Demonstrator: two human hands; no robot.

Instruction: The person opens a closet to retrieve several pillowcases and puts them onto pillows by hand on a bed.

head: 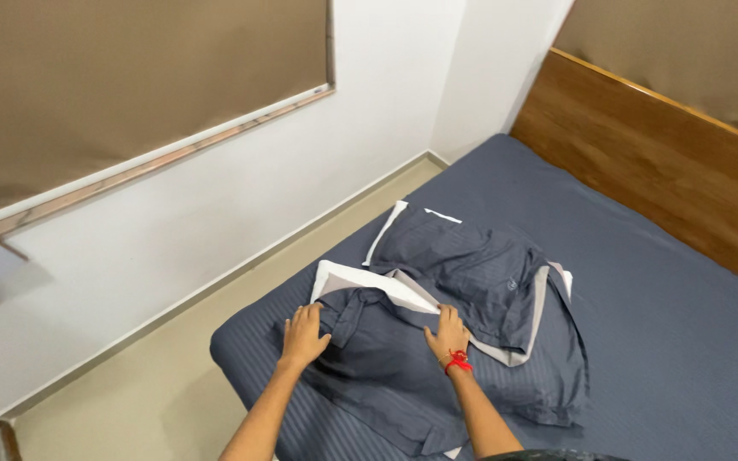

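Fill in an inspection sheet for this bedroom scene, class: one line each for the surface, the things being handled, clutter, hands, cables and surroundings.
Surface: bed with a dark blue striped sheet, smooth on the far side.
Things handled: dark blue pillow covers with grey-white edging, rumpled in a pile near the bed's corner; white pillow partly showing beneath.
Clutter: nothing seen.
Hands: left hand flat on the cloth's left edge; right hand, red thread at the wrist, pressing the cloth near the pale edging.
Cables: nothing seen.
Surroundings: wooden headboard, white wall, brown window blinds, beige floor.
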